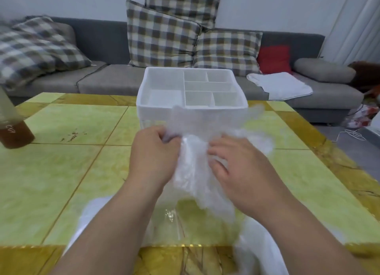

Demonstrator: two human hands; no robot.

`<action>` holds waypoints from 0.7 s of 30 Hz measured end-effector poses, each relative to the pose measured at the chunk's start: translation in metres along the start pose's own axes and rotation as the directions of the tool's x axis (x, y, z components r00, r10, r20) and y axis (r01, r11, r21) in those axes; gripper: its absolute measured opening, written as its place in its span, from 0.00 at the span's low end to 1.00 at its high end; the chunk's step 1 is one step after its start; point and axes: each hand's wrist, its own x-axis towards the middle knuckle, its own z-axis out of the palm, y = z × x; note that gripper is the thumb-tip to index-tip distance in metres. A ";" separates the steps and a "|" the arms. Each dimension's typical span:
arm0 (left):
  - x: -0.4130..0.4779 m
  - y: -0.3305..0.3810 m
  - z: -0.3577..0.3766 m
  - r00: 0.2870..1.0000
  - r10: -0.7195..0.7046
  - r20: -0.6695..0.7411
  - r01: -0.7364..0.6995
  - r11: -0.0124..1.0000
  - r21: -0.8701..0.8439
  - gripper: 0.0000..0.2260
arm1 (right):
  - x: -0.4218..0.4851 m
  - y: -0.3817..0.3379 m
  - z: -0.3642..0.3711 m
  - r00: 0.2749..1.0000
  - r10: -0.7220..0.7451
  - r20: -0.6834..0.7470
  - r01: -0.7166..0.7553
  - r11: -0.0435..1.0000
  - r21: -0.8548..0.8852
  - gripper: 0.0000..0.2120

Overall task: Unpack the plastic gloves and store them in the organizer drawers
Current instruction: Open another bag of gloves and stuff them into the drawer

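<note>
Thin clear plastic gloves (197,161) are held bunched between both hands above the table (61,172), their long axis running from the grip back toward the person. The upper edge is pinched by the curled fingers of the left hand (153,151); the right hand (236,168) is bent round the film beside it. The white organizer (191,108) stands straight ahead, just beyond both hands and about equally near to each. Its top compartments are seen empty; its drawers cannot be made out behind the gloves.

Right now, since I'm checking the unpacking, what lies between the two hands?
The head view shows only the crumpled plastic gloves between the left hand and the right hand; both hold them.
</note>
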 end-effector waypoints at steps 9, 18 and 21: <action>0.006 -0.008 -0.009 0.982 0.189 -0.018 -0.145 0.809 0.570 0.13 | 0.016 0.005 0.013 0.992 0.120 0.045 -0.118 0.991 -0.056 0.15; 0.012 -0.017 -0.014 0.992 0.128 0.021 -0.109 0.738 0.666 0.10 | 0.030 -0.006 0.010 0.893 0.103 0.439 -0.047 0.990 -0.136 0.18; 0.013 -0.019 -0.015 0.996 0.093 0.014 -0.078 0.727 0.682 0.10 | 0.038 -0.005 0.017 0.845 0.074 0.530 0.002 0.990 -0.141 0.21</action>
